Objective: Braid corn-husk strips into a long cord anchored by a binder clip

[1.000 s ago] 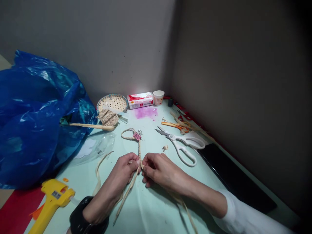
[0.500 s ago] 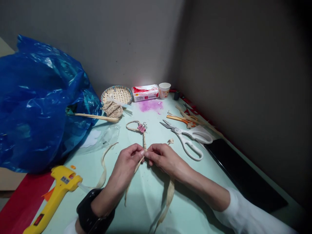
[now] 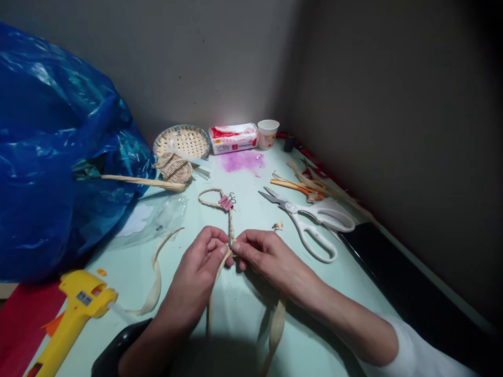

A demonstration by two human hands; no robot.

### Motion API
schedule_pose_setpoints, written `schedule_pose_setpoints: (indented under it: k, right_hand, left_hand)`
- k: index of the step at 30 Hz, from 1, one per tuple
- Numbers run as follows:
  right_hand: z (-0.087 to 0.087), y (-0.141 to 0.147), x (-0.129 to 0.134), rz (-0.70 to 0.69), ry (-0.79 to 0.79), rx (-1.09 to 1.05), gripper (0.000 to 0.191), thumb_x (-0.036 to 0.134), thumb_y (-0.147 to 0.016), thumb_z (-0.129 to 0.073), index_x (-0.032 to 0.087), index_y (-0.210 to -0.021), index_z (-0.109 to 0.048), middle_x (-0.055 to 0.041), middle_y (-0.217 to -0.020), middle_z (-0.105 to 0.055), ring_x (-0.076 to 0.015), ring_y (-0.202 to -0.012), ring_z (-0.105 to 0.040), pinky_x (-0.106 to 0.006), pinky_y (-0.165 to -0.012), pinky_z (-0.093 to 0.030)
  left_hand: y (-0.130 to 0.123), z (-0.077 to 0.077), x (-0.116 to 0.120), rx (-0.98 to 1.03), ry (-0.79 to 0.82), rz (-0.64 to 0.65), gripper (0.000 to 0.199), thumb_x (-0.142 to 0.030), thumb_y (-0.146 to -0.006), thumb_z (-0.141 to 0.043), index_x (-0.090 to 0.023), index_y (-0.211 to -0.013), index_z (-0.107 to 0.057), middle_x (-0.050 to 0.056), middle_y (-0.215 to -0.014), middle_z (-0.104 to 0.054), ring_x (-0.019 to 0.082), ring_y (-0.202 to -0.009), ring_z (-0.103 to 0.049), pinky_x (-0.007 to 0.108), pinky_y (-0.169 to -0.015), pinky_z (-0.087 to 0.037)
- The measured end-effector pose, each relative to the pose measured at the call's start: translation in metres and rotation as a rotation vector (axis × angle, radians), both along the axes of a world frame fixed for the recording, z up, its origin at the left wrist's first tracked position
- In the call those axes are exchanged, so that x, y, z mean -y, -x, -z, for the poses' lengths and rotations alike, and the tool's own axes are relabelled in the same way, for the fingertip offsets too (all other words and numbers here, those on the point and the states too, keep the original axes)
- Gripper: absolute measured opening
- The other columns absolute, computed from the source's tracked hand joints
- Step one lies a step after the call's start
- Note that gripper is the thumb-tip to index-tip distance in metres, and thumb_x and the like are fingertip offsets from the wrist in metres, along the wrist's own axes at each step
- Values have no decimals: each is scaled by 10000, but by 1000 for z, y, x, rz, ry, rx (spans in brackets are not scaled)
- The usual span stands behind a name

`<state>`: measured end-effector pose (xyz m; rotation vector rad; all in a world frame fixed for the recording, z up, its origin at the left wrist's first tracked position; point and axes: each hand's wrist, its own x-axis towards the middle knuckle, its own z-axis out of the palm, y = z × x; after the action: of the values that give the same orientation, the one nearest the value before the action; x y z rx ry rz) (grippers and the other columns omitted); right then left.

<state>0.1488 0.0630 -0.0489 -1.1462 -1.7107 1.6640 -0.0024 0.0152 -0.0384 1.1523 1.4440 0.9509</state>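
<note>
A braided cord (image 3: 231,224) of pale plant fibre runs up from my fingers and curves into a loop (image 3: 210,190) at its far end. A pink binder clip (image 3: 226,203) grips the braid where the loop meets it. My left hand (image 3: 204,262) pinches a loose strand at the near end of the braid. Thumb against fingers, my right hand (image 3: 265,254) grips the same end from the other side. Loose fibre strips trail below both hands, one wide strip (image 3: 277,324) under my right wrist. The fingertips partly hide the crossing of the strands.
White-handled scissors (image 3: 302,220) lie open at the right, near a black flat object (image 3: 393,277). A yellow glue gun (image 3: 78,309) and a blue plastic bag (image 3: 58,157) occupy the left. Behind stand a woven basket (image 3: 184,137), twine ball (image 3: 175,168), tissue pack (image 3: 233,139) and paper cup (image 3: 268,135).
The view has shifted slightly closer. My left fingers have opened a little from the braid and bent round the strand; my right hand keeps its pinch in nearly the same place.
</note>
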Motion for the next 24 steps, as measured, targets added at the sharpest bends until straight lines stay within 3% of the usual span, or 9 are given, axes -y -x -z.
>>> schedule_pose_setpoints:
  k: [5, 11, 17, 22, 24]
  right_hand:
    - [1, 1, 2, 35, 25, -30, 286, 377, -897, -541, 163, -716, -598, 1, -624, -586, -101, -573, -481, -208, -542, -350]
    - [0, 5, 4, 45, 124, -80, 179, 270, -882, -526, 162, -755, -591, -37, -711, -653, -124, -635, -555, -221, -584, -400]
    - [-2, 3, 2, 24, 187, -40, 129, 209, -860, -515, 159, -764, -586, 12, -647, -558, -75, -513, -365, -199, -460, -252]
    - [-6, 1, 0, -8, 227, -93, 132, 191, -868, -519, 146, -779, -604, -4, -672, -592, -67, -500, -390, -188, -452, -267]
    - [-6, 0, 0, -23, 222, -107, 131, 206, -879, -523, 149, -791, -603, -7, -696, -612, -61, -482, -405, -178, -430, -268]
  left_hand:
    - [-6, 3, 2, -111, -50, -13, 98, -335, -875, -508, -237, -879, -517, -24, -703, -607, 168, -680, -592, 280, -654, -413]
    - [-6, 7, -1, -93, -73, -100, 66, -294, -810, -558, -241, -839, -530, -41, -623, -609, 167, -616, -586, 265, -608, -417]
    - [-1, 6, -5, -65, -35, -110, 61, -266, -795, -587, -223, -794, -543, -48, -576, -607, 130, -552, -554, 233, -556, -384]
    - [6, 4, -8, -11, 68, -38, 111, -290, -805, -594, -200, -743, -578, -37, -605, -619, 66, -415, -384, 216, -441, -257]
    - [8, 3, -9, -32, 77, 5, 127, -305, -820, -576, -199, -751, -584, -26, -629, -626, 79, -451, -427, 213, -446, -266]
